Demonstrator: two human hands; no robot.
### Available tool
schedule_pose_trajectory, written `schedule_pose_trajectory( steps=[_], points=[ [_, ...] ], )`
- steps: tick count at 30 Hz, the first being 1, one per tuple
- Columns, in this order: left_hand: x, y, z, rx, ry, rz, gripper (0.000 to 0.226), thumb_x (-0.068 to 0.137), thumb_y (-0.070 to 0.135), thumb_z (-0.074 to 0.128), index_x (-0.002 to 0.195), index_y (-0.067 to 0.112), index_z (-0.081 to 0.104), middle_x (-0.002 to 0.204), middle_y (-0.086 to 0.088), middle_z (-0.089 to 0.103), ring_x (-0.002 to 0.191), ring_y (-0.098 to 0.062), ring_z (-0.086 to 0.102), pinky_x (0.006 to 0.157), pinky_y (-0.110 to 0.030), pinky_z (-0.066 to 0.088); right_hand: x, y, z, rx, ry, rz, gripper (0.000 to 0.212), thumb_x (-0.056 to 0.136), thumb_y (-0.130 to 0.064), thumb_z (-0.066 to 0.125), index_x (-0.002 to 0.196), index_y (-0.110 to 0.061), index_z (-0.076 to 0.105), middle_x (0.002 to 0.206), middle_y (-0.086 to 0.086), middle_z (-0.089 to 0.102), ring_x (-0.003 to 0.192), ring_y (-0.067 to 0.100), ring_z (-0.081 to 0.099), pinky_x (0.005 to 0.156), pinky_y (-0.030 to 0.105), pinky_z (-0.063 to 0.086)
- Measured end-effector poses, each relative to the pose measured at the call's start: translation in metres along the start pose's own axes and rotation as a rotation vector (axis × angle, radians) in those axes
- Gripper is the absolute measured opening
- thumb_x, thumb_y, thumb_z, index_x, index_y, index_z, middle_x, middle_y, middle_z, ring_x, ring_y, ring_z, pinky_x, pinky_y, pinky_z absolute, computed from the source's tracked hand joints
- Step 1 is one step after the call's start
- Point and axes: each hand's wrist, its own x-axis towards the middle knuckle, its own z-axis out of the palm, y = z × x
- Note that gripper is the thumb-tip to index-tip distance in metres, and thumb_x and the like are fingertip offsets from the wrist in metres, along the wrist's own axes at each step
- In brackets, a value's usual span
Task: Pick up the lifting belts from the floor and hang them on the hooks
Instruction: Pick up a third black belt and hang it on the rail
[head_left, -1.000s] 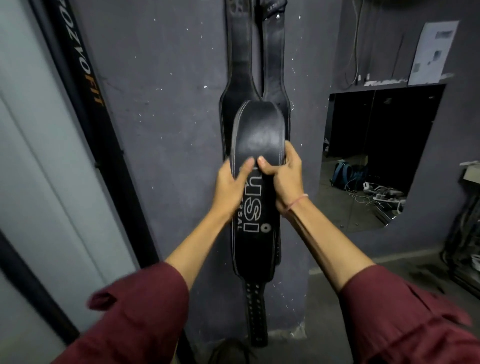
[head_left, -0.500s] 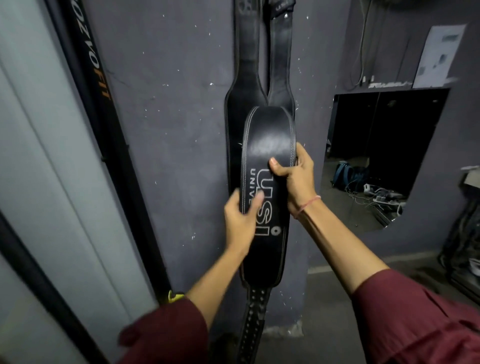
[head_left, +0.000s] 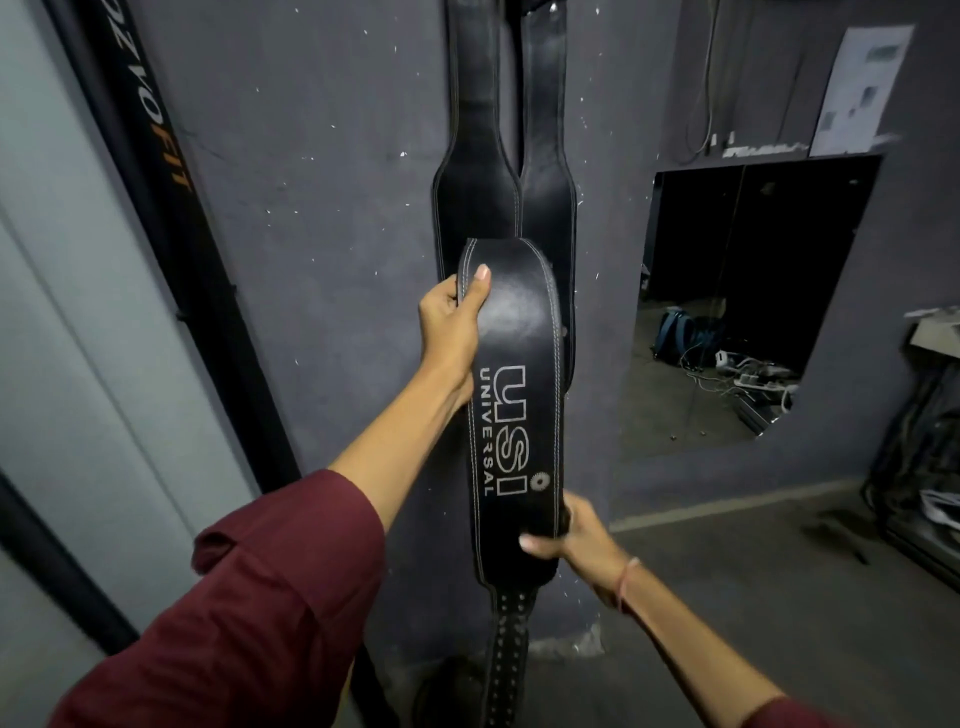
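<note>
A black leather lifting belt (head_left: 519, 322) printed "USI UNIVERSAL" is folded over and held upright in front of the dark wall. My left hand (head_left: 451, 325) grips its left edge near the folded top, thumb on the front. My right hand (head_left: 574, 540) grips its lower right edge, thumb across the front. The studded strap end (head_left: 506, 654) dangles below. Two other black belts (head_left: 475, 171) (head_left: 545, 171) hang side by side on the wall behind it. Their hooks lie above the frame's top edge.
A black bar with orange lettering (head_left: 150, 156) leans along the wall on the left beside a pale panel (head_left: 78, 338). A mirror (head_left: 737, 301) on the right reflects a bag and cables. Clutter (head_left: 930, 467) sits on the floor at far right.
My left hand has slid up the belt's left edge to near the fold. My right hand has dropped from the upper right edge to the lower right edge. The belt now shows its whole logo.
</note>
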Motion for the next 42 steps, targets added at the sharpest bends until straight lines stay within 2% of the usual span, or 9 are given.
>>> schedule_pose_trajectory(
  steps=[4, 10, 15, 19, 23, 31, 33, 36, 42],
  points=[
    [-0.001, -0.003, -0.001, 0.083, 0.048, 0.074, 0.045, 0.1, 0.026, 0.055, 0.059, 0.027, 0.035, 0.06, 0.012, 0.029, 0.057, -0.005, 0.027, 0.055, -0.024, 0.026, -0.001, 0.008, -0.002, -0.04, 0.039, 0.069, 0.036, 0.078, 0.009, 0.072, 0.109, -0.009, 0.066, 0.103, 0.002, 0.076, 0.109, 0.03, 0.067, 0.079, 0.024, 0.056],
    [-0.014, -0.017, 0.005, 0.308, 0.072, 0.227, 0.044, 0.105, 0.03, 0.041, 0.062, 0.024, 0.035, 0.059, 0.013, 0.031, 0.053, 0.001, 0.028, 0.052, -0.022, 0.028, 0.056, -0.159, 0.015, 0.213, 0.076, -0.285, 0.028, 0.095, -0.016, 0.06, 0.117, 0.0, 0.064, 0.108, 0.014, 0.073, 0.095, 0.023, 0.071, 0.082, 0.031, 0.059],
    [-0.028, -0.029, -0.001, 0.352, 0.063, 0.147, 0.045, 0.105, 0.038, 0.037, 0.102, 0.004, 0.067, 0.093, -0.004, 0.072, 0.088, -0.013, 0.067, 0.073, -0.034, 0.05, 0.082, -0.21, 0.015, 0.112, 0.159, -0.416, 0.024, 0.09, -0.003, 0.062, 0.11, 0.011, 0.06, 0.091, 0.016, 0.069, 0.076, 0.022, 0.069, 0.067, 0.028, 0.058],
    [-0.006, -0.017, -0.008, 0.13, -0.158, -0.309, 0.078, 0.09, 0.074, 0.037, 0.131, 0.012, 0.061, 0.132, -0.012, 0.063, 0.128, -0.03, 0.056, 0.111, -0.045, 0.041, 0.075, -0.194, 0.018, 0.091, 0.125, -0.508, 0.032, 0.085, 0.011, 0.062, 0.116, 0.01, 0.054, 0.1, 0.019, 0.067, 0.09, 0.028, 0.066, 0.083, 0.036, 0.057],
    [0.022, 0.015, -0.013, -0.125, -0.308, -0.468, 0.092, 0.09, 0.075, 0.027, 0.126, -0.002, 0.063, 0.12, -0.021, 0.067, 0.11, -0.034, 0.065, 0.105, -0.046, 0.047, 0.061, -0.173, 0.019, -0.038, 0.047, -0.525, 0.039, 0.08, 0.017, 0.064, 0.116, 0.004, 0.057, 0.109, 0.012, 0.068, 0.101, 0.023, 0.067, 0.093, 0.036, 0.054],
    [0.037, 0.019, 0.003, -0.261, -0.079, -0.596, 0.071, 0.095, 0.066, 0.036, 0.087, 0.004, 0.069, 0.072, -0.013, 0.069, 0.064, -0.025, 0.067, 0.067, -0.033, 0.056, 0.041, -0.112, -0.006, -0.061, -0.083, -0.369, 0.044, 0.076, 0.024, 0.062, 0.117, 0.009, 0.055, 0.111, 0.012, 0.066, 0.106, 0.02, 0.064, 0.094, 0.031, 0.052],
    [0.031, 0.015, 0.004, -0.191, -0.077, -0.555, 0.064, 0.098, 0.058, 0.038, 0.096, 0.002, 0.069, 0.075, -0.014, 0.072, 0.062, -0.024, 0.07, 0.059, -0.03, 0.06, 0.038, -0.095, -0.01, -0.064, -0.11, -0.318, 0.046, 0.077, 0.024, 0.061, 0.12, 0.01, 0.054, 0.112, 0.012, 0.067, 0.105, 0.018, 0.065, 0.092, 0.028, 0.053],
    [0.028, 0.0, 0.008, -0.166, 0.016, -0.331, 0.043, 0.103, 0.038, 0.044, 0.133, 0.009, 0.051, 0.119, -0.019, 0.066, 0.103, -0.033, 0.067, 0.091, -0.048, 0.055, 0.048, -0.074, -0.017, -0.043, -0.041, -0.21, 0.045, 0.082, 0.002, 0.069, 0.125, 0.001, 0.054, 0.119, 0.009, 0.066, 0.11, 0.018, 0.061, 0.098, 0.032, 0.049],
    [0.015, -0.009, 0.031, -0.073, 0.052, -0.112, 0.032, 0.102, 0.035, 0.043, 0.12, 0.012, 0.056, 0.13, -0.014, 0.062, 0.125, -0.031, 0.057, 0.11, -0.051, 0.041, 0.066, -0.139, 0.003, -0.145, 0.154, -0.406, 0.027, 0.097, -0.024, 0.055, 0.087, 0.001, 0.053, 0.082, 0.006, 0.049, 0.079, 0.014, 0.045, 0.073, 0.031, 0.04]
  ],
)
